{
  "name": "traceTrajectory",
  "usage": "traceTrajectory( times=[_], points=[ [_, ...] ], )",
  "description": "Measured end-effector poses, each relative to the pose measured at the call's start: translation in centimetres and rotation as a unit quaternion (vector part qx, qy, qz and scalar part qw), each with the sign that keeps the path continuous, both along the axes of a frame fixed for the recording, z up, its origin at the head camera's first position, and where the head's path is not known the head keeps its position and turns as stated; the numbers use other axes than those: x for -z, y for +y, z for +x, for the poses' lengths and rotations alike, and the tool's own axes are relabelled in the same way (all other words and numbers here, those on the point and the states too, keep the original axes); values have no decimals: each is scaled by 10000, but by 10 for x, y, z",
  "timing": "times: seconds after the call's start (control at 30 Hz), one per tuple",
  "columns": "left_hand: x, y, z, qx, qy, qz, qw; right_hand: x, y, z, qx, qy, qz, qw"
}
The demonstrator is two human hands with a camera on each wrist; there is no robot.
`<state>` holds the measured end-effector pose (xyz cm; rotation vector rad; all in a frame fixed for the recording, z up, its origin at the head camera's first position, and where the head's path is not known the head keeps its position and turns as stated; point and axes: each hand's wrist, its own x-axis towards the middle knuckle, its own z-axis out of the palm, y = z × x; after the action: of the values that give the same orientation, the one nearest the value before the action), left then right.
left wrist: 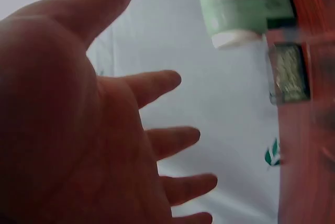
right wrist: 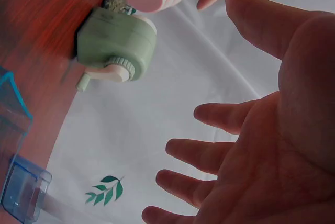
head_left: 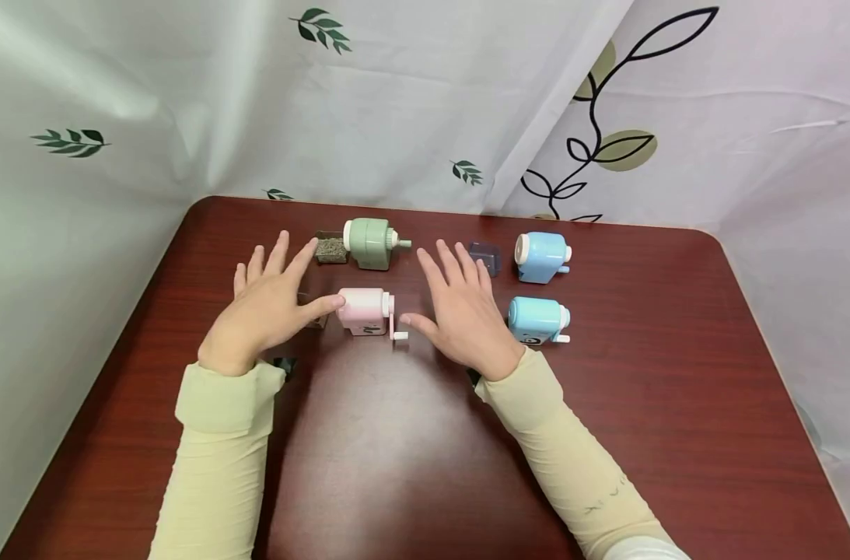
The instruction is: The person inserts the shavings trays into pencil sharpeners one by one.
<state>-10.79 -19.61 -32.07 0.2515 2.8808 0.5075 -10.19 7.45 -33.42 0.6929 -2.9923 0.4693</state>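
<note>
My left hand is held over the table with fingers spread, its thumb tip overlapping the pink hand-crank pencil sharpener in the head view. My right hand hovers on the other side of that sharpener, fingers straight and palm bare. Behind the pink one stands a green pencil sharpener. Beside it sits a small clear tray filled with shavings. Another tray is partly hidden behind the left thumb. Past the right fingertips lies a bluish clear tray; a teal-edged clear tray shows in the right wrist view.
Right of my right hand stand a blue pencil sharpener and, nearer, a light-blue one with a white crank. The dark red wooden table ends at a white curtain with leaf prints.
</note>
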Motion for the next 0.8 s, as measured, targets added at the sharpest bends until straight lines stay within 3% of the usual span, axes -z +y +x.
traceTrajectory(
  times=[0.27,0.53,0.8],
  points=[
    [11,-26,-6,230,-311,117,9992,3,-10,-2,-213,147,-57,9996],
    [31,-47,-8,332,-195,124,9992,6,-20,-5,-490,104,-332,9982],
    [42,-56,-11,601,-157,264,9977,7,-30,-8,-590,88,-443,9972]
  ],
)
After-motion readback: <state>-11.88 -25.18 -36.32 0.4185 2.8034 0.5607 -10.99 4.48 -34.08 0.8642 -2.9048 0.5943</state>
